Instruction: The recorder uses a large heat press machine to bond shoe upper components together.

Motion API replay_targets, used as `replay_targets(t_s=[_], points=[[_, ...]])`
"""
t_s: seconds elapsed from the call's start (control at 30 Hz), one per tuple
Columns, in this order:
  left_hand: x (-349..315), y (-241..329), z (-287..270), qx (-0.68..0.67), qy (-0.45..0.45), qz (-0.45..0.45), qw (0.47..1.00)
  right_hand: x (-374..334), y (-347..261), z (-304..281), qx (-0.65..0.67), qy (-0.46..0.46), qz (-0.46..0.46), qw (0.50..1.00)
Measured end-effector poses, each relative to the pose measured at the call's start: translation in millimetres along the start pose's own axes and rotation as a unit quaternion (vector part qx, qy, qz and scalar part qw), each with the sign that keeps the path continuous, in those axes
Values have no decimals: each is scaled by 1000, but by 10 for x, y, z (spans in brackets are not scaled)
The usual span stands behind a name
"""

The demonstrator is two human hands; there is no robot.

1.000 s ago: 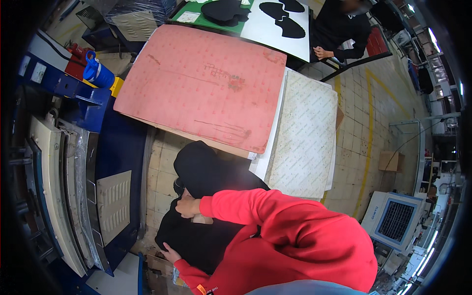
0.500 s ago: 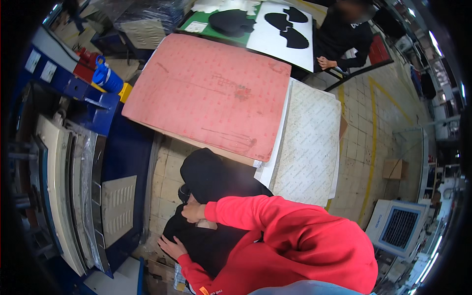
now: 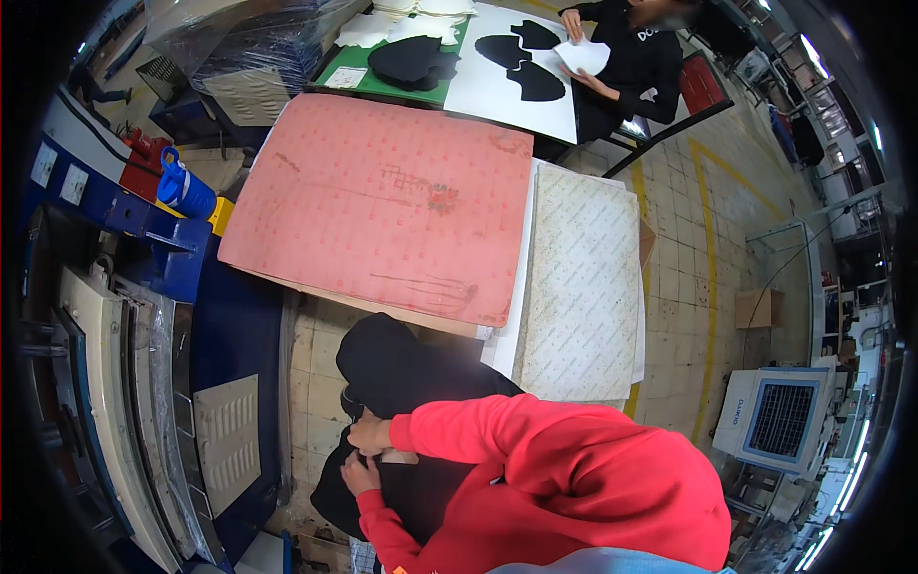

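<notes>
My right hand (image 3: 371,433), at the end of a red sleeve, is closed over my black-trousered legs. Any thing inside its fingers is hidden. Just below it, my left hand (image 3: 360,474) has its fingers bent and drawn together, almost touching the right hand; what they pinch, if anything, is too small to make out. A small pale beige patch (image 3: 400,457) shows beside both hands, against the black trousers (image 3: 421,502); I cannot tell what it is.
Ahead lies a big reddish board (image 3: 382,206), with pale sheets (image 3: 583,277) stacked beside it. Blue machinery (image 3: 234,364) stands left, near a blue jug (image 3: 186,187). A co-worker (image 3: 641,57) handles a white piece at a table with black cut pieces (image 3: 521,67). An air cooler (image 3: 775,421) is right.
My left hand has risen from lying spread on the trousers to beside the right hand, its fingers now bent. The view has shifted. The co-worker now has a white piece in hand.
</notes>
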State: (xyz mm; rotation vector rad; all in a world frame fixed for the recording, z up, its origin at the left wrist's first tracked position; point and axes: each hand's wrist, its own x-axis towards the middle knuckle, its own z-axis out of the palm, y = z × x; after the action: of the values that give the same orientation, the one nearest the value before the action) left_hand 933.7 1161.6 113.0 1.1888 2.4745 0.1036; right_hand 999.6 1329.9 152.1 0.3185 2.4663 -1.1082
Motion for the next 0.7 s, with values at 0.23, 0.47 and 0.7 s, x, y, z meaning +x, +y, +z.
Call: replay_targets(t_s=[0.23, 0.47, 0.7], points=[[182, 177, 138, -140, -92, -97, 981, 22, 39, 10, -30, -7, -2, 1000], [202, 145, 173, -121, -108, -123, 979, -20, 10, -1, -31, -3, -2, 1000], [219, 260, 146, -153, -95, -126, 975, 31, 86, 88, -27, 6, 1, 1000]])
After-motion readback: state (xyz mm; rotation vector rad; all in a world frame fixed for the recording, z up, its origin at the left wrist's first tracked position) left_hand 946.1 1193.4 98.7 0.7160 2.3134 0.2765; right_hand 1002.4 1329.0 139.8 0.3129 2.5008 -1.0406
